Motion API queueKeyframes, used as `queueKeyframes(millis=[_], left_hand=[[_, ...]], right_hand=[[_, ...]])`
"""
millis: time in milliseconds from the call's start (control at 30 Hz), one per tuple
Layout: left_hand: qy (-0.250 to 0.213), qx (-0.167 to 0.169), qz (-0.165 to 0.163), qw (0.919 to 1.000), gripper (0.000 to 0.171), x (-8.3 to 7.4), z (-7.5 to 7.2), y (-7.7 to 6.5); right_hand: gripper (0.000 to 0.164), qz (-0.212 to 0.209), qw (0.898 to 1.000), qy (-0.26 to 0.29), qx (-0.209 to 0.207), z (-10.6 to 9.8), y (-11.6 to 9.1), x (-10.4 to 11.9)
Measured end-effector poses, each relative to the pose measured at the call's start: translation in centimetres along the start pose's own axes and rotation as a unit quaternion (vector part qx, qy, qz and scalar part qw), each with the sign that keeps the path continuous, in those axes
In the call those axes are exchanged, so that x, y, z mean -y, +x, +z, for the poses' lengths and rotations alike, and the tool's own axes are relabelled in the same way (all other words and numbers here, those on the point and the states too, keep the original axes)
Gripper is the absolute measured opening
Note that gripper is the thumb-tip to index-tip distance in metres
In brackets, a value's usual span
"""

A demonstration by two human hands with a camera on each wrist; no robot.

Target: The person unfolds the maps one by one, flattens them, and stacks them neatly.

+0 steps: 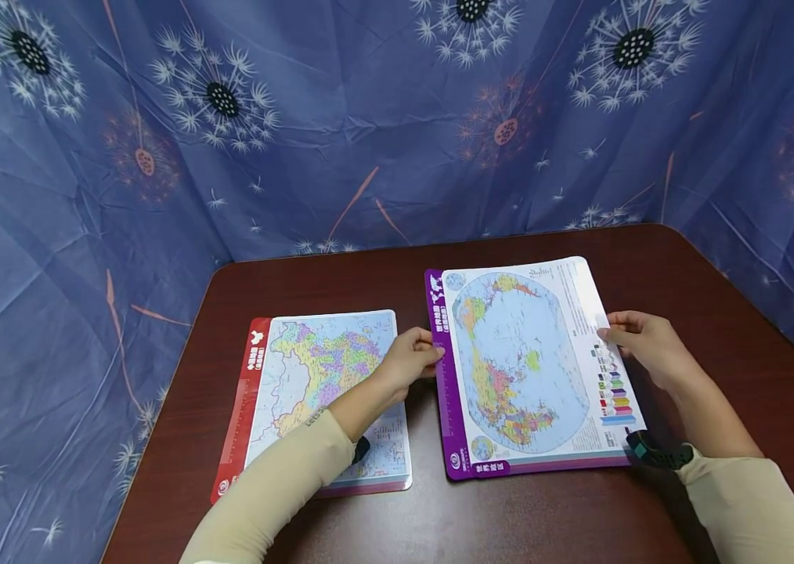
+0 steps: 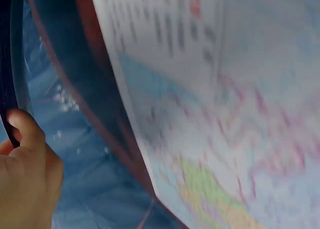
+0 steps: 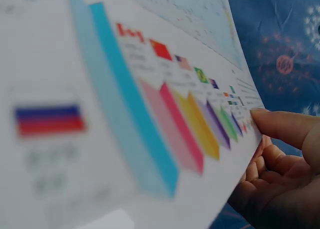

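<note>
A purple-edged world map sheet (image 1: 524, 360) is held by both hands at its two sides, its long side running away from the person. My left hand (image 1: 409, 362) pinches its purple left edge between thumb and fingers. At the white right edge, my right hand (image 1: 647, 345) grips it, thumb (image 3: 280, 126) on the printed face and fingers behind. A red-edged China map sheet (image 1: 284, 392) lies on the table to the left, partly hidden under the left forearm. In the left wrist view the left hand (image 2: 30, 164) holds a dark edge, with the China map beside it.
The dark brown wooden table (image 1: 510, 517) carries both maps. Behind it and at the sides hangs a blue curtain (image 1: 341, 141) with dandelion prints. A dark band (image 1: 658, 453) sits on the right wrist.
</note>
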State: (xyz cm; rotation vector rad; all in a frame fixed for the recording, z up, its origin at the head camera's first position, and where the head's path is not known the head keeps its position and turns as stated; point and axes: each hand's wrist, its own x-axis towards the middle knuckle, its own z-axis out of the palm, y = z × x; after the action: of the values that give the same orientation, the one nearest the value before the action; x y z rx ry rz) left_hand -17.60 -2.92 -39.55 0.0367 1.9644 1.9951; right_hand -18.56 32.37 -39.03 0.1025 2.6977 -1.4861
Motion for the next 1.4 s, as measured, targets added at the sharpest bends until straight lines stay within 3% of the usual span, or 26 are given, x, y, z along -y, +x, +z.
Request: queueKeyframes(millis=[167, 433, 633, 867, 1133, 1400], left_hand=[[-0.004, -0.009, 0.015, 0.9998, 0.017, -1.2, -2.0, -0.3], [-0.012, -0.035, 0.037, 0.9986, 0.019, -2.3, -5.3, -1.3], [-0.029, -0.046, 0.051, 0.9972, 0.022, -2.6, -7.8, -2.1], [-0.018, -0.061, 0.062, 0.996, 0.022, -2.6, -10.4, -3.4], [-0.055, -0.063, 0.054, 0.9951, 0.015, -1.5, -12.4, -4.9], [-0.074, -0.055, 0.048, 0.9946, 0.013, -1.0, -13.3, -5.5]], right_hand=[[0.045, -0.042, 0.999, 0.024, -0.006, 0.5, -0.4, 2.1], [0.031, -0.069, 0.991, 0.117, -0.009, 2.1, -0.5, 4.9], [0.029, -0.094, 0.986, 0.134, 0.012, 3.4, -0.4, 6.5], [0.035, -0.128, 0.982, 0.136, 0.04, 5.2, -0.5, 7.9], [0.034, -0.126, 0.978, 0.151, 0.07, 7.1, -0.7, 8.3], [0.034, -0.115, 0.977, 0.158, 0.083, 8.1, -0.8, 8.4]])
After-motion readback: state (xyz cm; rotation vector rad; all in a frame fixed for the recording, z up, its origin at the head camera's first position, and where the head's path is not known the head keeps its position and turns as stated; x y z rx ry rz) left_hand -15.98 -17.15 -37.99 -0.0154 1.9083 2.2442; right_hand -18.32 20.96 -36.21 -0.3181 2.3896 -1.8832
